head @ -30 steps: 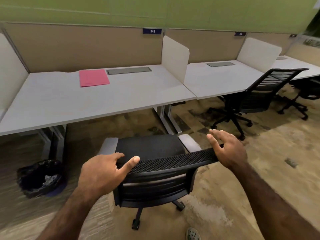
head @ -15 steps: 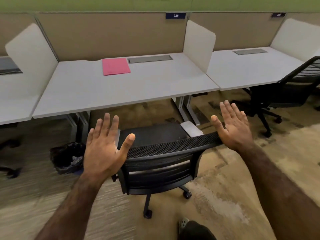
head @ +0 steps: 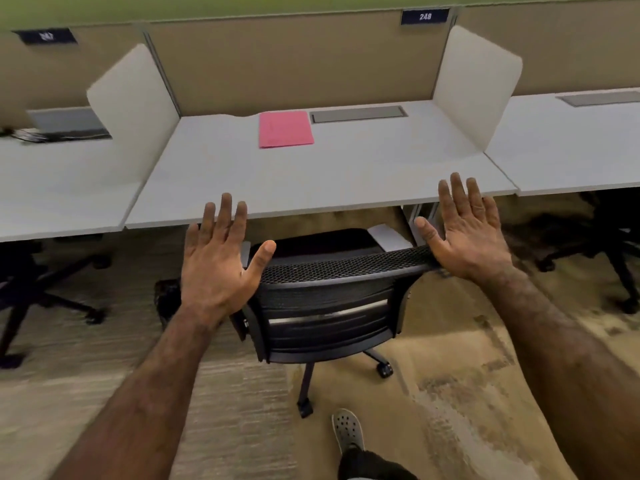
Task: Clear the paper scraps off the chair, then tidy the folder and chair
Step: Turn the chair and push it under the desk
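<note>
Black mesh chair point(head: 329, 299) sits dead centre, back toward the camera, seat partly tucked under the front edge of the desk point(head: 346, 174). Seat surface that shows looks dark and bare; its front is hidden under the desk. Pale armrest pad point(head: 388, 235) pokes up on the right side just below the desk lip. Pink folder point(head: 285, 129) lies flat and closed near the back of the desk, just left of the grey cable hatch point(head: 358, 115), well apart from the chair.

Around it: white dividers point(head: 476, 84) fence the bay on both sides, tan partition behind w/ a plate reading 248 point(head: 425, 16). Desk leg point(head: 420, 216) stands right by the chair's right side. Something dark on the floor point(head: 168, 299) shows left of the chair, mostly hidden behind the left wrist, can't tell what. Other black chairs at far left point(head: 38, 289) and far right point(head: 609, 244). A grey perforated clog point(head: 347, 431) is planted behind the chair base.

Hands: left hand point(head: 221, 261) spread wide, fingers up, palm forward at the backrest's top left corner, thumb over the mesh rim, gripping nothing. Right hand point(head: 467, 233) same deal, fingers fanned, heel of the palm at the top right corner, contact looks likely but not certain. Both arms reach out long & nearly straight.
</note>
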Demonstrator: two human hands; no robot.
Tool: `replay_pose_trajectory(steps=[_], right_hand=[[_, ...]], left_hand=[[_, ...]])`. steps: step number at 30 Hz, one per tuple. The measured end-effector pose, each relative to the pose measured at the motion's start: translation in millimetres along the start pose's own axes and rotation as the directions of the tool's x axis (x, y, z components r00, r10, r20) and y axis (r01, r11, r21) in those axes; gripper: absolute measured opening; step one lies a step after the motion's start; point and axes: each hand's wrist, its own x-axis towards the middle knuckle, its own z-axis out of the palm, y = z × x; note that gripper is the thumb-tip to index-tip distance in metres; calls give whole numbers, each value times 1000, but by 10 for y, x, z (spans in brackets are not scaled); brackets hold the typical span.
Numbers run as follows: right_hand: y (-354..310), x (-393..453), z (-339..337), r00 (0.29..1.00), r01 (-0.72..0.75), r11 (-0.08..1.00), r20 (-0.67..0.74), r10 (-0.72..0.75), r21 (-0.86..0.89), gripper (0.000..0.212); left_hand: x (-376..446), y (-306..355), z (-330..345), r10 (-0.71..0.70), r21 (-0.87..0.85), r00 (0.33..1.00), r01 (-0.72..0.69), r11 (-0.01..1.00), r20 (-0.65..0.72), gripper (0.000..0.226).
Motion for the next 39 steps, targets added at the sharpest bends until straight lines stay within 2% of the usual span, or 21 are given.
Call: replay_pose_trajectory(steps=[6,9,17,23,31,39], right_hand=[[-195,773,180,981,56,998,187,-60,27,92],[-361,1121,257,974,56,998,218,-63,39,96],[-684,1962,470,989,49,996,134,-59,78,93],[-769,2384,653,986,26,996,160,-38,80,96],[-892,2695,863,986,21,998,164,-31,65,97],[-1027,2784,884,998,30,996,56,-34,80,96]], left_hand=[[696,-358,138,24,6,1000,-24,1000,9,79],[1019,-592,223,8,8,1000,-8,1000,1,77],[1855,-1079,446,-22,47,1000,23,999,-16,74],[2325,-1291,629,10,54,1000,-9,999,-22,76],[2603,-1528,829,10,74,1000,-11,997,21,77],[2665,-1682,849,-36,85,999,35,996,8,74]])
